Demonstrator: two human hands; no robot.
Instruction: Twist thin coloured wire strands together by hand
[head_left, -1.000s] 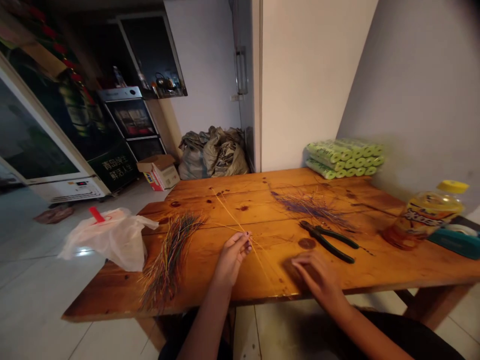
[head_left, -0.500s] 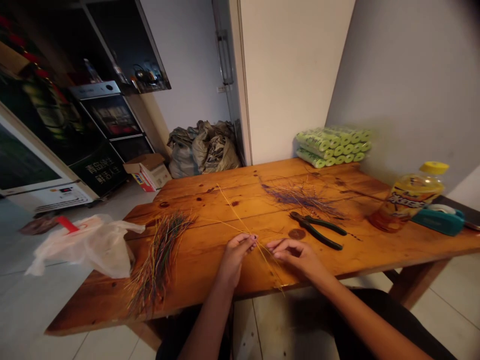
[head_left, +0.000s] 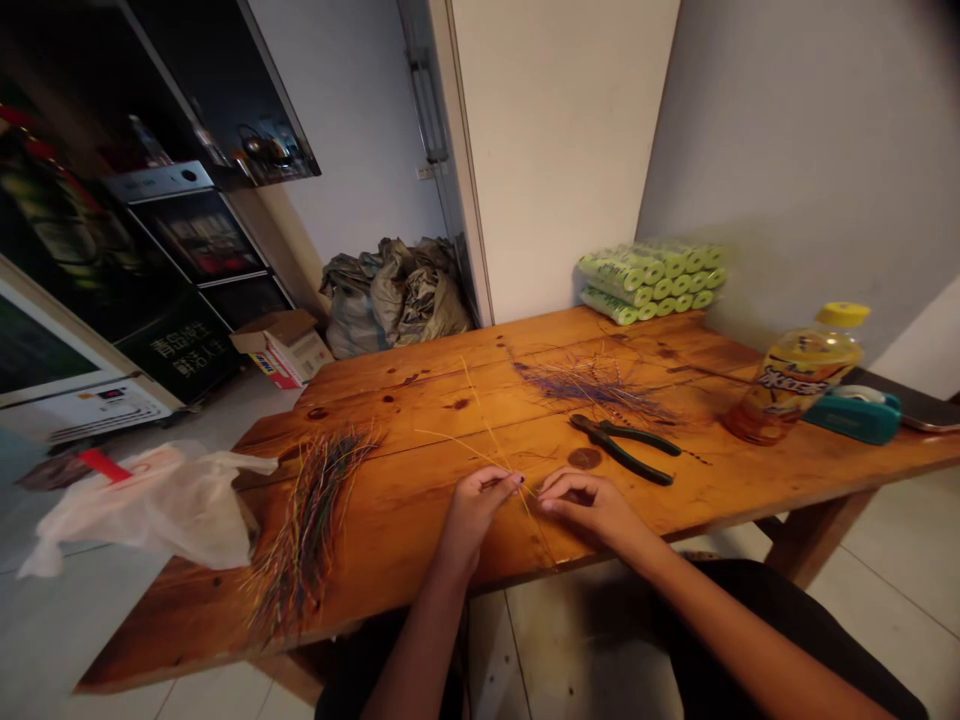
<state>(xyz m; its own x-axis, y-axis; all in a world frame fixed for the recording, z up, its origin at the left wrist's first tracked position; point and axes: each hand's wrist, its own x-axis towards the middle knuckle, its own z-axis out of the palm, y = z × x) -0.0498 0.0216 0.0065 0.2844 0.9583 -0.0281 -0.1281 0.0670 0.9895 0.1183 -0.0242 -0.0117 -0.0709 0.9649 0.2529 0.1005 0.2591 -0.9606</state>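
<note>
Thin yellow wires (head_left: 486, 418) cross at the fingertips of my left hand (head_left: 478, 508), which is closed in a pinch on them near the table's front edge. Their long ends fan out forward over the wood, and shorter ends point back toward me. Just to the right, my right hand (head_left: 589, 503) pinches a yellow wire close to the crossing. Beyond it lie pliers (head_left: 626, 458) with dark green handles, jaws toward the left. A bundle of multicoloured wires (head_left: 311, 525) rests on the left, and a loose pile of mostly purple wires (head_left: 592, 385) lies farther back.
On the wooden table (head_left: 405, 560), a yellow-capped drink bottle (head_left: 795, 380) and a teal tape dispenser (head_left: 855, 412) stand at the right. Green-wrapped rolls (head_left: 649, 283) are stacked at the back. A white plastic bag (head_left: 172, 500) sits by the left edge. Sacks (head_left: 401, 295) stand behind.
The camera view has shifted slightly, so the scene sits farther left. The yellow wires' far ends have swung to the right, and my hands are a little closer together.
</note>
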